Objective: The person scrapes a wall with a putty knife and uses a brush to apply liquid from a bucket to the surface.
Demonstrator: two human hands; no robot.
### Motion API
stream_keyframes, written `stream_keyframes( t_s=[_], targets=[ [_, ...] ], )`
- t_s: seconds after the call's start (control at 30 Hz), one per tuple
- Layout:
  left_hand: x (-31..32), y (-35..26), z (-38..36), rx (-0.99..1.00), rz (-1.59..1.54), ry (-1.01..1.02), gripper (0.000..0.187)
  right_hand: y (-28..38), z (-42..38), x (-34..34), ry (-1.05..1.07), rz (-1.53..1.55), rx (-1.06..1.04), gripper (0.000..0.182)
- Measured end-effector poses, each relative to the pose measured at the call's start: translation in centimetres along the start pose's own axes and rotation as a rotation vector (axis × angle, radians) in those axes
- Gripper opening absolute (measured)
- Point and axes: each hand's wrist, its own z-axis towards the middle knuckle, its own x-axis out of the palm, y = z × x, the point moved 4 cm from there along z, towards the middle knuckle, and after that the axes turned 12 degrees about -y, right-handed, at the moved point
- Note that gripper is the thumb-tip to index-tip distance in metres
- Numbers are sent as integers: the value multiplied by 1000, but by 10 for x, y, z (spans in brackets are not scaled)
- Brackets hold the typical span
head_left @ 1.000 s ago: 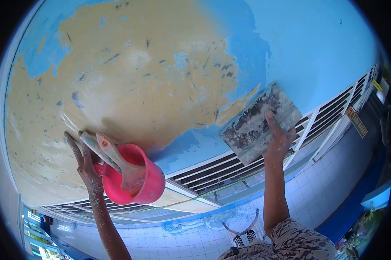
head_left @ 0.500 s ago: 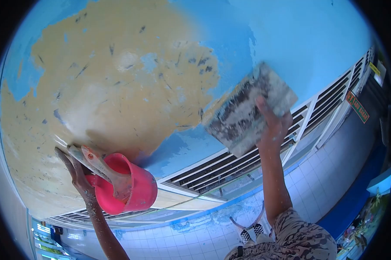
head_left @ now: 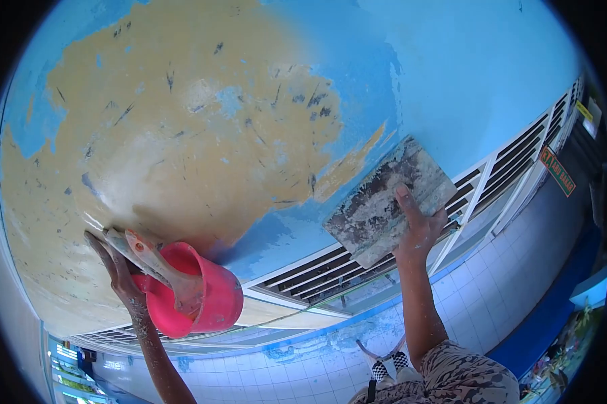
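The right hand [head_left: 418, 229] presses a flat, putty-crusted plastering trowel [head_left: 387, 200] against the blue ceiling [head_left: 478, 74], its fingers wrapped around the handle behind the blade and the forefinger stretched up along the blade's back. The trowel lies tilted, its upper edge touching the ceiling just right of the big yellowish putty patch [head_left: 175, 135], where a thin streak of the same putty [head_left: 354, 161] runs out from the patch toward the blade. The left hand [head_left: 118, 266] is well left of the trowel, at the lower edge of the putty patch, gripping the rim of a pink plastic bucket [head_left: 199, 296] with the fingers closed over it; the fingertips reach up to touch the ceiling. Two putty-smeared handles of brushes or scrapers [head_left: 152, 256] stick out of the bucket and lean toward that hand; which tools they are cannot be told. Below the trowel, a row of white louvred vents [head_left: 357, 262] runs along the top of the wall, and under them lies pale tiled wall [head_left: 492, 296]. To the right of the trowel an orange sign [head_left: 558, 172] hangs near the vents. A patterned sleeve [head_left: 458, 374] covers the right upper arm, below the trowel.
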Motion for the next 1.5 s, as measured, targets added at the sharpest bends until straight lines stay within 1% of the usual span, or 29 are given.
stream_keyframes(
  t_s=[0.03, 0.1, 0.13, 0.2, 0.23, 0.27, 0.33, 0.43, 0.47, 0.53, 0.6, 0.67, 0.7, 0.77, 0.8, 0.83, 0.93, 0.97, 1.0, 1.07, 1.1, 1.13, 1.2, 1.27, 1.33, 1.37, 1.43, 1.47, 1.5],
  targets=[
    [2, 4, -3, -44, -28, 16, 73, 2, 3, 3, -8, -6, -8, 48],
    [2, 0, 1, 14, -27, 4, 77, 12, 8, 16, 92, -34, 32, 47],
    [1, -5, 2, 55, -4, -12, 78, 11, 8, 12, 93, -48, 31, 47],
    [1, -9, 1, 42, -1, -16, 78, 7, 3, 7, 91, -62, -54, 48],
    [0, -8, 2, 42, -1, -16, 78, 5, -4, 0, 30, -58, -1, 49],
    [0, -7, 1, 40, 1, -27, 78, 5, -2, 4, 39, -52, -5, 49],
    [2, -2, 0, -47, -50, 8, 79, 3, 1, 5, 75, -81, -10, 62],
    [1, -1, 0, 28, 1, -17, 78, -2, 3, 7, 26, -80, 27, 63],
    [1, -4, -1, 24, 3, -17, 78, -1, 3, 6, 2, -79, 39, 64],
    [-1, -10, 2, 19, -22, -11, 77, 1, -3, 3, 32, -76, 9, 64],
    [2, 1, 0, 11, -34, -20, 76, 7, -1, 14, 73, -58, -37, 64],
    [2, 4, -1, -41, -45, 4, 77, 12, 2, 22, 68, 15, -4, 50],
    [3, 3, -1, -40, -47, 13, 77, 11, 4, 22, 1, -18, 65, 50],
    [1, -2, 0, 51, 8, -19, 75, 11, 4, 17, 53, 1, 37, 50],
    [-1, 1, -1, 52, 14, -25, 75, 11, 0, 17, 99, 27, 12, 51],
    [0, 6, -3, 32, 23, -9, 73, 11, -5, 16, 95, 74, 47, 50],
    [3, 1, 2, 14, -17, -9, 69, 18, -1, 31, 115, 60, 15, 50],
    [4, 1, 3, 61, 6, -32, 69, 10, 7, 33, -70, -27, 34, 49],
    [2, 0, 1, 103, 32, -56, 68, 14, 7, 36, -72, -37, 38, 49],
    [0, -5, 1, 51, -14, -35, 67, 32, 2, 57, 175, 73, 29, 52],
    [-1, -5, 2, 10, -66, -22, 67, 29, 0, 48, 168, 11, -27, 55],
    [-2, 0, 2, 12, -63, -35, 67, 25, -9, 40, 174, 22, -32, 55],
    [1, 11, -4, -3, 1, -8, 63, 17, -19, 26, 48, 6, 32, 57],
    [-1, 9, -3, -16, -1, 15, 61, 12, -19, 23, 35, 12, -1, 56],
    [0, -1, 0, 61, -43, -55, 62, 2, -8, 21, 72, -40, 61, 62],
    [1, 3, -4, 60, -48, -51, 62, 2, -4, 21, 68, -45, 58, 62],
    [4, 23, -13, -125, -77, 61, 64, 2, 3, 25, 88, -111, -3, 61],
    [6, 23, -13, -124, -75, 66, 64, 4, 2, 23, 85, -112, 2, 61],
    [5, 21, -11, -65, -58, 31, 65, 8, -4, 23, 108, -67, 50, 60]
  ],
)
